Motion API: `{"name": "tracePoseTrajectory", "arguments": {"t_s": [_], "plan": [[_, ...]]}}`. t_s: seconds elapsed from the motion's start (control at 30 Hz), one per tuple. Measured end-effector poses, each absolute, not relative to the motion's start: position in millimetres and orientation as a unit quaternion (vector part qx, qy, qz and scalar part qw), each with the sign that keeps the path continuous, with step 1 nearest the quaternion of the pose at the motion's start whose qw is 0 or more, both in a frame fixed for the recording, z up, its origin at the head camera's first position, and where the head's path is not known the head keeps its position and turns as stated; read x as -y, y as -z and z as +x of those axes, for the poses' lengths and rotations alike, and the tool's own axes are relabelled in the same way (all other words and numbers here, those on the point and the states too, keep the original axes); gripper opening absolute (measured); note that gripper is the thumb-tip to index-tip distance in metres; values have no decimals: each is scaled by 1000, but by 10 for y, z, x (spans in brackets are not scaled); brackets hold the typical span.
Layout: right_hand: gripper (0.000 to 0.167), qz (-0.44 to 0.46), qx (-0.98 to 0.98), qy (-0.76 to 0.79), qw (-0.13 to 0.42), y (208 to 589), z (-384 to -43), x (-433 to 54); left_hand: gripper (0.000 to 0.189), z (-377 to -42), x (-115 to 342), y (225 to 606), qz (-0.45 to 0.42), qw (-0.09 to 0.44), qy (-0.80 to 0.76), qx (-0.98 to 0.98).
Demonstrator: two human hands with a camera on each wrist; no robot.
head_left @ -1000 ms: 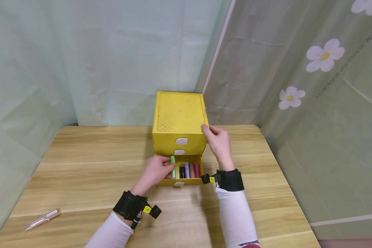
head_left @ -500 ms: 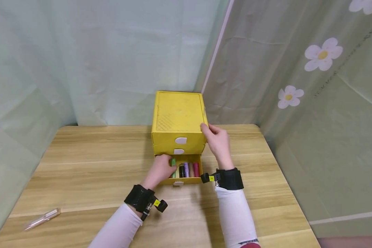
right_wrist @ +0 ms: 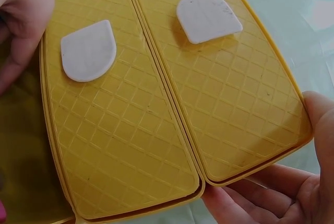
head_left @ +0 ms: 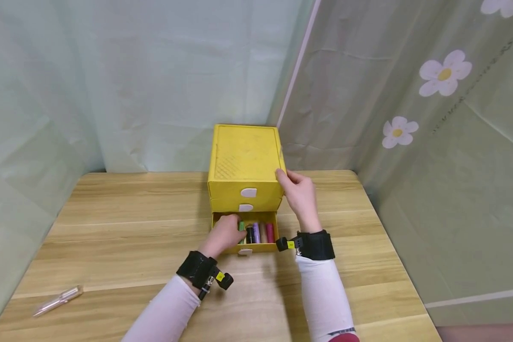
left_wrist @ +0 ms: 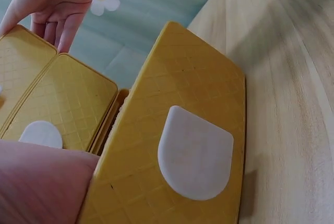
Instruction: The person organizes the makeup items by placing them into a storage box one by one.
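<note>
A yellow drawer cabinet has its bottom drawer pulled out. Inside it my left hand reaches in at the left and pinches a small green tube; the fingertips are hidden. Beside that tube stand several others: a black tube, a purple tube, a brownish tube and a magenta tube. My right hand grips the cabinet's right front edge, thumb on top and fingers along the side. In the right wrist view the same right hand holds the upper drawers' edge.
White rounded tabs mark the drawer fronts, such as the bottom drawer's tab. A clear plastic tube-like object lies on the wooden table at the front left. A curtain hangs behind the table and along both sides.
My left hand has moved deeper into the drawer and rightward, carrying the green tube lower and nearer the black one. My right hand keeps its hold on the cabinet.
</note>
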State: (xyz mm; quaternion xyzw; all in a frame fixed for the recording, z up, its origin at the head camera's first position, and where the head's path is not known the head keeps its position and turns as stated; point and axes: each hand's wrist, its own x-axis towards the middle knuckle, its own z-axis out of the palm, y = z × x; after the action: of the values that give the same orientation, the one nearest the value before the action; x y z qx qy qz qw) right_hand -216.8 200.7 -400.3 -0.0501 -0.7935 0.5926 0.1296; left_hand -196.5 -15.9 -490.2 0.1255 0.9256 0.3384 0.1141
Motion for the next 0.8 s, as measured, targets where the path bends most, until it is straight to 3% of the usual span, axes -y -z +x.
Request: {"name": "tracePoseTrajectory", "arguments": {"t_s": [0.27,0.8], "plan": [[53,-47,791,-596,129,4007,-2181,-2005,47,-1990,183,4921,140,131,-328,-925],[51,-48,791,-593,139,4018,-2176,-1993,46,-2002,202,4962,147,136,-346,-916]]}}
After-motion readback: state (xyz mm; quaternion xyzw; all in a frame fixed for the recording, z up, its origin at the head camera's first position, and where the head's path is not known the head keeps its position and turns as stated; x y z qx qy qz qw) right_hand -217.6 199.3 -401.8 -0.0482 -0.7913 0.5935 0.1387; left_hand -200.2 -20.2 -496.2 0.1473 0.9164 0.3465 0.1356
